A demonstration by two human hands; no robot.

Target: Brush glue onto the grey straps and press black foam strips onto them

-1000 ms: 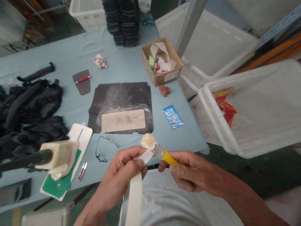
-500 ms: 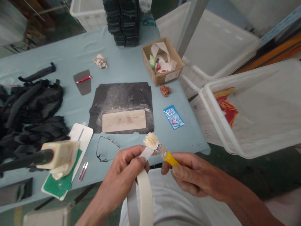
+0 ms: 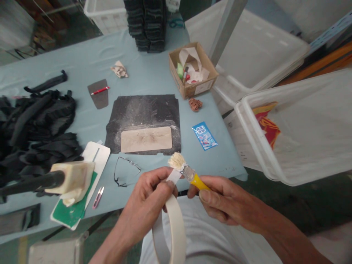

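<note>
Just below the flat black rectangular mat (image 3: 145, 110), dusted with pale residue, a person works with two bare hands at the near edge of the pale blue-green table (image 3: 148, 77). The left hand (image 3: 152, 194) has its grip clamped on a long cream-white flexible strip (image 3: 177, 227), pinched between thumb and fingers; the strip's short end points up toward the mat, and the rest hangs in a loop below the hand. The right hand (image 3: 222, 200) has its grip closed around the yellow handle of a flat brush with a metal ferrule and pale, clumped bristles (image 3: 189, 173). The brush lies below the mat's right corner, tilted, its bristles at the strip's end; whether they touch it cannot be told.

On the mat's near half lies a beige rounded rectangular board (image 3: 147, 140), smudged dark in the middle. Below the mat's left part rest thin dark-framed eyeglasses (image 3: 114, 170), and farther below and left, small pink-handled metal snips (image 3: 98, 198). Right of the mat lies a glossy blue printed packet (image 3: 205, 135), and beyond its upper right corner stands an open brown cardboard box (image 3: 200, 88). Left of the mat, a red pen (image 3: 100, 90) lies across a dark grey tapered piece (image 3: 101, 102).
</note>
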